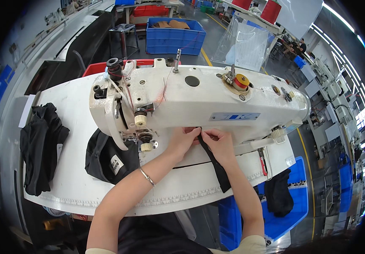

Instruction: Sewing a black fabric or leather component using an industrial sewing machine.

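Okay, both hands are busy with one narrow black strip [216, 167]. Its upper end sits in front of the white sewing machine's arm [182, 95]; the rest slants down over the white table [74, 169] to a free lower end near the front edge. Left hand [184, 139]: thumb and fingers appear to pinch the strip's top end, though the fingertips partly hide each other. Right hand [219, 144]: thumb and forefinger pressed together, pinching the same end from the right.

Progress, as far as it shows: strip is picked up and gripped, but lies to the right of the machine's stitching end, so I judge this as handling between passes, no sewing on it right now. Any seam already in it: too small to tell. A black piece with a white label [100, 158] lies at the machine's left end, untouched; a dark cloth bundle [42, 148] waits farther left. More dark cloth [279, 194] hangs by the blue bin [301, 203], right. Finished or unfinished, can't tell.
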`<act>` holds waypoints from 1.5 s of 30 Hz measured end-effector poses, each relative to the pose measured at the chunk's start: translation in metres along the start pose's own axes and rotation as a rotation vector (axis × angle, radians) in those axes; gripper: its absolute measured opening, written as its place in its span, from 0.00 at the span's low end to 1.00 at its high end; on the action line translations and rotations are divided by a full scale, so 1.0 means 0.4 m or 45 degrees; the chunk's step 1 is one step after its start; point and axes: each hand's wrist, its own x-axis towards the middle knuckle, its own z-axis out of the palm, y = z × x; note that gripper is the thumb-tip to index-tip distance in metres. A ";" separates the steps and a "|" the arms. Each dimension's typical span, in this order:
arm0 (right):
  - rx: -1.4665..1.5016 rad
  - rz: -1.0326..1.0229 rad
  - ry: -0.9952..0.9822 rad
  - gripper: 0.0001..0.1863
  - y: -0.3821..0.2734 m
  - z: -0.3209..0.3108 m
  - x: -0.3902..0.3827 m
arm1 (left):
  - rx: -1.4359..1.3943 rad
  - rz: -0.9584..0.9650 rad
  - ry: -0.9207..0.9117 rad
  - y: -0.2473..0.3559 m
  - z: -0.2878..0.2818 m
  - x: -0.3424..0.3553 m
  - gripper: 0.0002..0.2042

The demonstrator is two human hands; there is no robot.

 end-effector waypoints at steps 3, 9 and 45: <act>-0.016 -0.035 0.017 0.07 0.008 0.011 -0.003 | -0.015 -0.008 -0.008 -0.004 -0.002 0.008 0.12; -0.521 -0.549 0.301 0.02 0.005 0.049 -0.023 | 0.241 0.031 0.083 -0.011 -0.003 0.024 0.08; 0.109 0.104 -0.703 0.14 -0.250 -0.156 -0.329 | 0.433 0.035 -0.690 0.103 0.018 -0.165 0.16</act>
